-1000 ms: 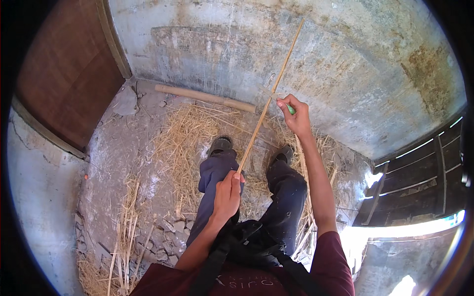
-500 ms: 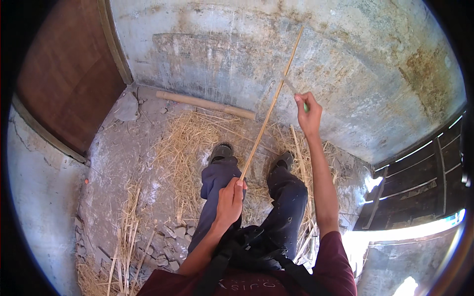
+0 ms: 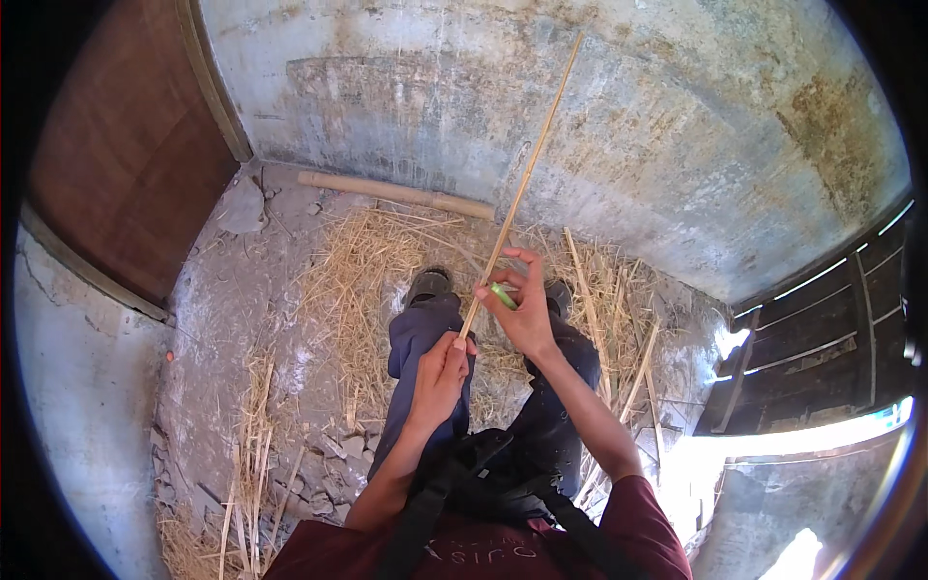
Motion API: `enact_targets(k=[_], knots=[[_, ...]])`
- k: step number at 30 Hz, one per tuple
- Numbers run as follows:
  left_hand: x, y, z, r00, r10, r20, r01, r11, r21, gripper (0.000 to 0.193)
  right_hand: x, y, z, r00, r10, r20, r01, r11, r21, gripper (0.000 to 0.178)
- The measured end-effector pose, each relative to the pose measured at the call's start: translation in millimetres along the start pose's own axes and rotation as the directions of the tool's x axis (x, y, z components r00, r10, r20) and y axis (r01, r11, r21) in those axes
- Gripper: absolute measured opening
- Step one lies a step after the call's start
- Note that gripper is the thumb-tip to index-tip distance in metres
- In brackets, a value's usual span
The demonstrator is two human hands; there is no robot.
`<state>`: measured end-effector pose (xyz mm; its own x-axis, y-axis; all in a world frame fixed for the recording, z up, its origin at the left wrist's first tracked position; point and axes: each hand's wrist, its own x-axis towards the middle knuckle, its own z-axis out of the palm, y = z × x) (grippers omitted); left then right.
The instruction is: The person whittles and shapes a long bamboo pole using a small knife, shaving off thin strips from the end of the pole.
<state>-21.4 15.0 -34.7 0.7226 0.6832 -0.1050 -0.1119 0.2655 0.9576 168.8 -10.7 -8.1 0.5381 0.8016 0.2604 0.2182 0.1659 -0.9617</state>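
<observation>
My left hand (image 3: 441, 379) is closed around the near end of a long, thin bamboo strip (image 3: 537, 145), just above my knees. The strip slants up and away to the right, its far end in front of the wall. A little farther along it, my right hand (image 3: 525, 314) holds a knife (image 3: 504, 296) with a green handle against the palm. The thumb and a finger of that hand are at the strip, and other fingers are raised. The knife's thin blade points up and left across the strip, partly blurred.
Piles of bamboo shavings (image 3: 362, 271) lie around my shoes. A bamboo pole (image 3: 396, 193) rests along the foot of the stained wall (image 3: 387, 106). Split strips (image 3: 253, 454) and broken rubble (image 3: 324, 474) are at the left. A brown door (image 3: 116, 145) stands far left, dark slatted boards (image 3: 812, 348) at right.
My right hand with the knife has come down along the strip, close to my left hand. The strip's far end has shifted slightly left and up.
</observation>
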Motion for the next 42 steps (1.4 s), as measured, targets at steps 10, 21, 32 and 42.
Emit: enact_targets(k=[10, 21, 32, 42], knots=[[-34, 13, -13, 0.999, -0.053, 0.007, 0.049, 0.958, 0.282, 0.038, 5, -8, -8, 0.993, 0.098, 0.058, -0.098, 0.995, 0.001, 0.061], [-45, 0, -7, 0.974, 0.216, -0.065, -0.119, 0.739, 0.663, 0.016, -10, -19, -6, 0.992, -0.123, -0.002, 0.118, 0.953, -0.28, 0.046], [-38, -24, -7, 0.946, 0.321, -0.05, -0.173, 0.628, 0.759, 0.01, -73, -19, -6, 0.868, -0.296, 0.398, 0.471, 0.742, -0.477, 0.016], [-37, -28, -6, 0.945, 0.323, -0.047, -0.183, 0.644, 0.743, 0.008, -63, -9, -3, 0.888, -0.324, 0.325, 0.451, 0.75, -0.484, 0.011]])
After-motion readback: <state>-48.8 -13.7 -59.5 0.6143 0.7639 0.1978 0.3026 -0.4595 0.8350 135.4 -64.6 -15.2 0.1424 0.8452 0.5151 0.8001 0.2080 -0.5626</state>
